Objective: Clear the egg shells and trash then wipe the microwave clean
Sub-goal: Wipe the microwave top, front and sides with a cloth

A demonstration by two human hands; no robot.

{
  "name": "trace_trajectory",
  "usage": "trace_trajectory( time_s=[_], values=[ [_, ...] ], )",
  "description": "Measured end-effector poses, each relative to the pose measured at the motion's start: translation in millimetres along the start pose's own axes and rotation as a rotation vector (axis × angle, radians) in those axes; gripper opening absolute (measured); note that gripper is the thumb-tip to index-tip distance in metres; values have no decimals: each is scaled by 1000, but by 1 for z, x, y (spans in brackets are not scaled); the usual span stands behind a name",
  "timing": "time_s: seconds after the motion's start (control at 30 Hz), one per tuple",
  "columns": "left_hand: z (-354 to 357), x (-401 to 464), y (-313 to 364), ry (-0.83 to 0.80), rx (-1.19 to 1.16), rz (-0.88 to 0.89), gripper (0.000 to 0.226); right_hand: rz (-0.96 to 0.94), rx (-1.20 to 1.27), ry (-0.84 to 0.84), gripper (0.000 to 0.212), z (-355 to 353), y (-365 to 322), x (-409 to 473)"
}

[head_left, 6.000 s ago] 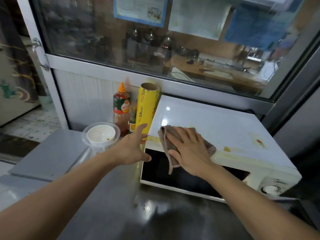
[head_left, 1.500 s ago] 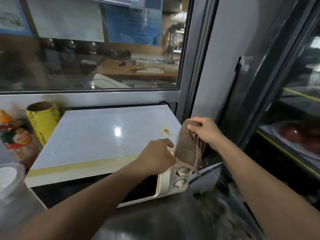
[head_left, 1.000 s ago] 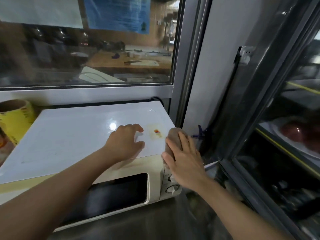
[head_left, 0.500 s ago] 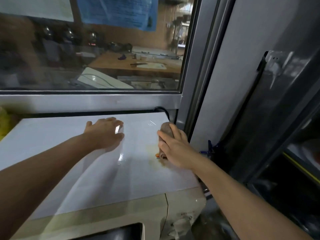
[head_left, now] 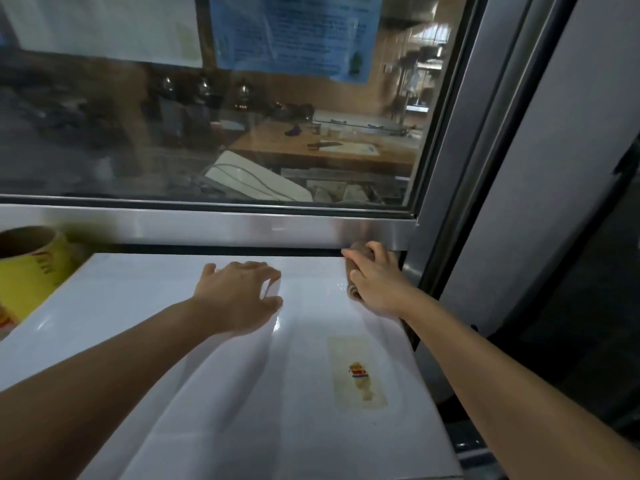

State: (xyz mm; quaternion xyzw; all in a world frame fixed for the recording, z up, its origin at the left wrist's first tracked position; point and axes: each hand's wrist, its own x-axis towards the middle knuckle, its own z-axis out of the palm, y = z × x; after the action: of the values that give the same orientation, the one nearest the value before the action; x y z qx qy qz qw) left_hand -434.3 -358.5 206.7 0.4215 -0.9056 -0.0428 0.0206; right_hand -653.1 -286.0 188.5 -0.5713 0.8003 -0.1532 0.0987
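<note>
We see only the white top of the microwave (head_left: 214,393); its door and controls are cut off below the frame. The brown cloth (head_left: 356,261) is mostly hidden under our right hand (head_left: 375,284), with only a rolled edge showing beside and beyond the fingers (head_left: 363,268), which curl over it and press it onto the far right corner of the top. Our left hand (head_left: 239,294) lies flat on the top, left of the cloth and apart from it, fingers spread and relaxed, holding nothing.

Just beyond both hands runs a metal window sill (head_left: 207,225), and behind the glass (head_left: 207,133) a dim, blurred kitchen shows. A blue paper (head_left: 291,32) hangs on the pane; its print is unreadable. Far to the left of our left fingers stands a yellow roll (head_left: 27,271), cut off by the frame edge.

The top is glossy, with a yellowed sticker patch (head_left: 358,374) nearer to us than the right fingers.
</note>
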Motion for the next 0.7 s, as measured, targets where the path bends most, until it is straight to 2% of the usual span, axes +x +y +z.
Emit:
trace_trajectory(
  time_s=[0.17, 0.27, 0.47, 0.6, 0.7],
  values=[
    [-10, -13, -16, -17, -140, -7, 51, -11, -101, -10, 60, 2, -12, -7],
    [-17, -33, -51, 24, -168, -82, 49, -126, -203, 24, 54, 13, -39, -8],
    [-22, -74, -118, 20, -37, -154, 51, -238, -119, 24, 38, 49, -130, 9],
    [-20, -86, -135, -54, -16, -187, 47, -271, -118, -33, 52, 61, -161, 11],
    [-17, -86, -137, -47, -20, -180, 49, -230, -90, -73, 58, 48, -142, 4]
  ],
)
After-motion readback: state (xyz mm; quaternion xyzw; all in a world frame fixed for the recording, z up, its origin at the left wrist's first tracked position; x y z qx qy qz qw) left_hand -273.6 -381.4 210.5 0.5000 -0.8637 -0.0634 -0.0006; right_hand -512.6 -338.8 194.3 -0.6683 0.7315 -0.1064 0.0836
